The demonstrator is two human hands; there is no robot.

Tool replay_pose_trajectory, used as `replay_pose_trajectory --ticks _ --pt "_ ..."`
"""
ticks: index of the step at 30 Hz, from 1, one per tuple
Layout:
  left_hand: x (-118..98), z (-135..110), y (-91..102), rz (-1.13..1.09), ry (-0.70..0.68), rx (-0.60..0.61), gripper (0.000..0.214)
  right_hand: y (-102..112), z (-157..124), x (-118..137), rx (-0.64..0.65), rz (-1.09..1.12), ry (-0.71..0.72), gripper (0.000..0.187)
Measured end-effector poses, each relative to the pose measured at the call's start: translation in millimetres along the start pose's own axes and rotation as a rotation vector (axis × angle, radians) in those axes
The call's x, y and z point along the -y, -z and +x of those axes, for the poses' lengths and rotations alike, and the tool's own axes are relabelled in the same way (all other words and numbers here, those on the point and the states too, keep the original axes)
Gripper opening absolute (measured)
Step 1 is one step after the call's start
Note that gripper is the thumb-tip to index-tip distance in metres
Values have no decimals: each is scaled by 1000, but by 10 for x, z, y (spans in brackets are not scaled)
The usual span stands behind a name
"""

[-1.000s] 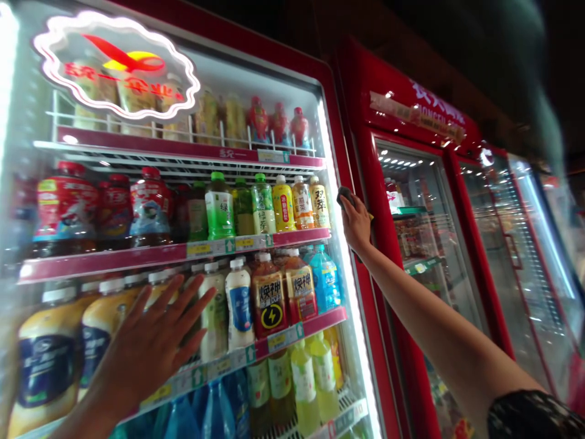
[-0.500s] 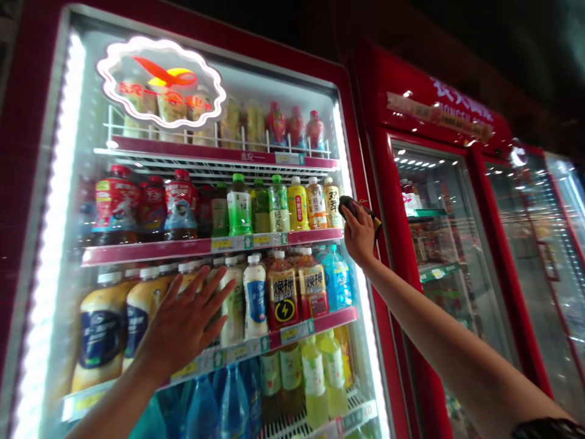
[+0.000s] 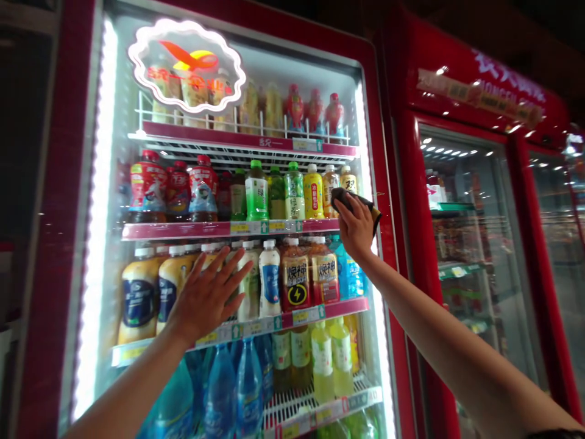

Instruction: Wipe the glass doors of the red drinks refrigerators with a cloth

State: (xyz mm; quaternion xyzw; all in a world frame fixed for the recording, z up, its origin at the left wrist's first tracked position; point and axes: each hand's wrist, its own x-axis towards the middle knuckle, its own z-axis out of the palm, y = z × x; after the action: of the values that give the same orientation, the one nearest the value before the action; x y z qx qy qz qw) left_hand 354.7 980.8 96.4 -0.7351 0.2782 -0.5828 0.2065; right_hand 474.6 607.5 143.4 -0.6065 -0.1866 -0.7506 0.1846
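A lit drinks fridge with a glass door (image 3: 292, 64) stands in front of me. My left hand (image 3: 208, 299) has its fingers spread, palm toward the glass, in front of the shelf with the yellow-and-blue bottles (image 3: 139, 299). At the door's right side, my right hand (image 3: 356, 227) presses a dark cloth (image 3: 340, 196) with a yellow edge to the glass. Behind the cloth, a beige-labelled bottle (image 3: 348, 177) at the end of the tea row is partly covered.
A glowing scalloped sign (image 3: 187, 66) shows at the door's upper left. The red door frame (image 3: 381, 152) runs beside my right hand. Farther right stands another red fridge (image 3: 457, 67). Blue bottles (image 3: 219, 390) fill a lower shelf.
My right hand has slid the cloth a little to the left over the glass, now across the end bottle. My left hand stays in about the same place. The whole view has shifted.
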Motion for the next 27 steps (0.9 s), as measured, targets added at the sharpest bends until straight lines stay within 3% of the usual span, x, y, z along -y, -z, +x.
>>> replay_pose_trajectory --ticks 3,6,9,12,14,17,21,24,27 --pt "-1 -6 -1 8 -2 13 74 98 -192 203 153 18 184 44" --pt "-5 -8 0 17 -1 -1 74 261 -369 84 249 67 367 47" --pt "-10 -11 4 30 -15 -5 74 214 -278 -25 108 69 245 42" --pt "-7 -21 5 47 -17 2 74 -23 -51 208 -42 51 31 43" --pt "-3 -31 5 55 -20 12 73 -141 11 484 -25 73 17 47" --pt "-4 -48 8 69 -25 33 71 -99 -106 742 126 112 172 52" --pt "-21 -63 15 104 -21 62 70 105 -260 587 280 112 387 58" --pt "-34 -69 16 121 -16 62 70 33 -92 526 197 106 252 68" --pt "-37 -73 16 131 -17 70 69 -189 139 806 76 109 78 65"
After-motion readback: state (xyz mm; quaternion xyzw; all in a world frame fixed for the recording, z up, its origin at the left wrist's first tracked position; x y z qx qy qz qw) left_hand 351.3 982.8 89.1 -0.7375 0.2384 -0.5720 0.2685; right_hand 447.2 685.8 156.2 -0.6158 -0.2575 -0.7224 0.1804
